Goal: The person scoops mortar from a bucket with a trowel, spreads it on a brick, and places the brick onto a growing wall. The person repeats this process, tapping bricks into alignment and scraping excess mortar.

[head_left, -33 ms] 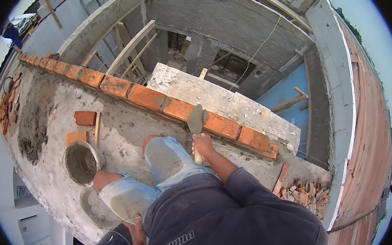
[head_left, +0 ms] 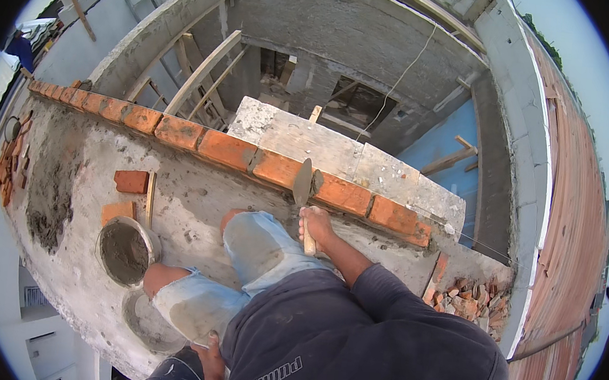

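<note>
My right hand is closed round the wooden handle of a trowel. Its blade is turned partly edge-on at the near side of a row of orange bricks, beside a mortar joint. Whether the blade touches the brick, I cannot tell. Low in the view, my left hand lies beside my thigh, against my dark shirt; its fingers are mostly hidden. Just left of it is a dark, white-spotted object, partly cut off by the lower edge.
A bucket of mortar stands left of my knees, near two loose bricks and a wooden strip. Broken brick pieces lie at right. Beyond the row, a pale ledge borders a deep drop. A string runs off the row's right end.
The trowel blade has rolled, from showing its broad, mortar-smeared face to a narrower one. My right hand has turned slightly with it. My left hand stays in place.
</note>
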The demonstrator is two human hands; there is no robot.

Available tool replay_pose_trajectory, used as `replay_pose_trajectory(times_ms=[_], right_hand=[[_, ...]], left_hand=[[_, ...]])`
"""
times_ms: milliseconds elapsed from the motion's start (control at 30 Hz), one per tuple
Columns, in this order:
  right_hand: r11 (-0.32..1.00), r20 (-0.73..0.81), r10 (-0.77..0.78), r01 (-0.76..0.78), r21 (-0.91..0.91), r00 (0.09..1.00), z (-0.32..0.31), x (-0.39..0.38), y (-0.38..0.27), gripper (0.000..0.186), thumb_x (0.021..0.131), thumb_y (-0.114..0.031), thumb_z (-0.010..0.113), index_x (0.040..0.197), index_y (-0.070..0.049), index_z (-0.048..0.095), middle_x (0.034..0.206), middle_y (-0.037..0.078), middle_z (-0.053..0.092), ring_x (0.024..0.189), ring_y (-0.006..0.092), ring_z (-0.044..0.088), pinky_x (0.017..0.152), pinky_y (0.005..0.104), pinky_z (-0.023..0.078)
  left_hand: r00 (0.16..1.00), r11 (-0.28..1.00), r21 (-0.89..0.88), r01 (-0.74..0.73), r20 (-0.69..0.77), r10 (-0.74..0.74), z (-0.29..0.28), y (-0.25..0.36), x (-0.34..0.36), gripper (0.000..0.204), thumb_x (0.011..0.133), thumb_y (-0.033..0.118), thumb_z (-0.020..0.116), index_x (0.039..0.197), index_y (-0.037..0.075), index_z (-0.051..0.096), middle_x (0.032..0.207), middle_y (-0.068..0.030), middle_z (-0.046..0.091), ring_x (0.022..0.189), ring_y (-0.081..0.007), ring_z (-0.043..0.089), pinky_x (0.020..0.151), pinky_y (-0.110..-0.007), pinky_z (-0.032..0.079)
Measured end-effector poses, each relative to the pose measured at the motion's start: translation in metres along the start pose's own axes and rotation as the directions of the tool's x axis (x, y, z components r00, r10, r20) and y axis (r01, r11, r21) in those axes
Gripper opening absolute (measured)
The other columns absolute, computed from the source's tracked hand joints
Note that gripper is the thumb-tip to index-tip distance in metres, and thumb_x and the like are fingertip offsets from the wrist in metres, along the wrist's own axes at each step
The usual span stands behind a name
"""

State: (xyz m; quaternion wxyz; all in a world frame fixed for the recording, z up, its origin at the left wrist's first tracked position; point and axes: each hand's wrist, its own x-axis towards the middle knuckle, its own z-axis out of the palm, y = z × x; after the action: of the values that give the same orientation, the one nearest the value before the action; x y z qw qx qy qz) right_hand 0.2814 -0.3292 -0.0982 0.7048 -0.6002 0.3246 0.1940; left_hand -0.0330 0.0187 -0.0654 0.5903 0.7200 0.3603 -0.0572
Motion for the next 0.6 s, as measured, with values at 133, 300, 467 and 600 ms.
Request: replay_pose_trajectory(times_ms=[133,300,467,600], right_hand=[[0.973,0.043,-0.062,0.051,0.225,0.997,-0.021,-0.005,0.005,0.02,0.103,-0.028,0.05,0.099,-0.008,0.055,0.074,0.004,0.054,0.055,0.0158,0.053,0.047,0.0352,0.047],[0.918,0.046,0.122,-0.13,0.375,0.991,-0.022,0.007,0.01,0.02,0.103,-0.029,0.049,0.097,-0.01,0.053,0.071,0.003,0.051,0.054,0.0156,0.049,0.048,0.035,0.045],[0.907,0.133,0.054,-0.104,0.408,0.99,-0.018,0.012,0.019,0.022,0.103,-0.031,0.049,0.096,-0.01,0.053,0.07,0.002,0.051,0.053,0.0164,0.048,0.048,0.0358,0.044],[0.936,0.071,0.1,-0.118,0.332,0.992,-0.011,0.013,0.021,0.023,0.102,-0.031,0.05,0.095,-0.01,0.054,0.07,0.003,0.052,0.053,0.0171,0.048,0.048,0.0361,0.044]], left_hand=[[1.0,1.0,-0.018,0.008,-0.001,-0.008,-0.001,0.003,-0.002,0.069,0.1,0.024,0.063,0.148,-0.007,0.024,0.144,-0.0251,0.046,0.13,-0.0301,0.048,0.113,-0.041,0.036],[1.0,0.999,-0.028,-0.018,-0.006,0.018,-0.001,0.004,-0.003,0.066,0.1,0.022,0.061,0.147,-0.006,0.024,0.143,-0.0244,0.045,0.128,-0.0301,0.049,0.112,-0.041,0.036],[1.0,0.997,-0.068,-0.027,0.001,0.027,0.001,0.004,-0.005,0.065,0.099,0.021,0.061,0.146,-0.006,0.025,0.142,-0.0239,0.045,0.128,-0.0295,0.049,0.112,-0.041,0.037],[0.998,0.996,-0.067,-0.061,0.008,0.061,0.001,0.002,-0.005,0.064,0.099,0.021,0.061,0.145,-0.006,0.026,0.142,-0.0236,0.046,0.127,-0.0287,0.05,0.111,-0.041,0.038]])
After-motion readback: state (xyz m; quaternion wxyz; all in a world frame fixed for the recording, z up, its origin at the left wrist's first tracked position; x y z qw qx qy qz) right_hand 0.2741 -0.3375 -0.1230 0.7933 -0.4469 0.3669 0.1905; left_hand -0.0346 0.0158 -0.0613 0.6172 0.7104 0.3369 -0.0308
